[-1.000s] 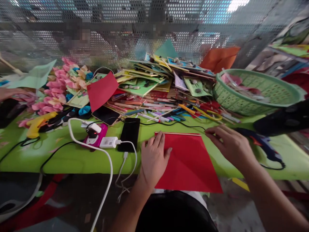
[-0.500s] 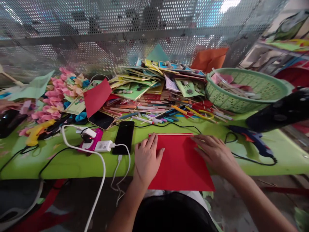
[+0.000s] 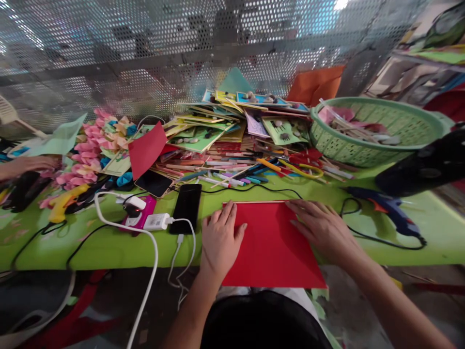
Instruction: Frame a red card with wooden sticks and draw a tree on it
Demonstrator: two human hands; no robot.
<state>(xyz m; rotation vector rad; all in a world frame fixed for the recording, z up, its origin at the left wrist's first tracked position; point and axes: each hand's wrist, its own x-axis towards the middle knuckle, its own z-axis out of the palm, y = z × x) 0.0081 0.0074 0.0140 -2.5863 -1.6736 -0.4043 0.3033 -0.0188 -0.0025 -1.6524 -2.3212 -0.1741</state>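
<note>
A sheet of red paper (image 3: pixel 271 247) lies flat on the green tabletop, its near edge hanging over the table's front. Along its far edge runs a thin pale stick (image 3: pixel 259 202). My left hand (image 3: pixel 222 237) rests palm down on the sheet's left side, fingers stretched out and fingertips at the stick's left end. On the other side, my right hand (image 3: pixel 321 228) lies palm down with fingers spread, its fingertips touching the stick's right end and the paper's upper right corner. Both hands are open and grasp nothing.
A black phone (image 3: pixel 186 208) and a magenta power strip (image 3: pixel 143 213) with white cables lie left. Behind are scattered markers (image 3: pixel 232 179) and stacked cards (image 3: pixel 203 135). At right are a green basket (image 3: pixel 348 145), a blue glue gun (image 3: pixel 392 211) and a black bottle (image 3: pixel 417 167). Another person's hand (image 3: pixel 32 166) is far left.
My right fingertips have shifted slightly left along the stick. My left hand stays in place. The other person's hand at far left shows more, and the view has turned slightly.
</note>
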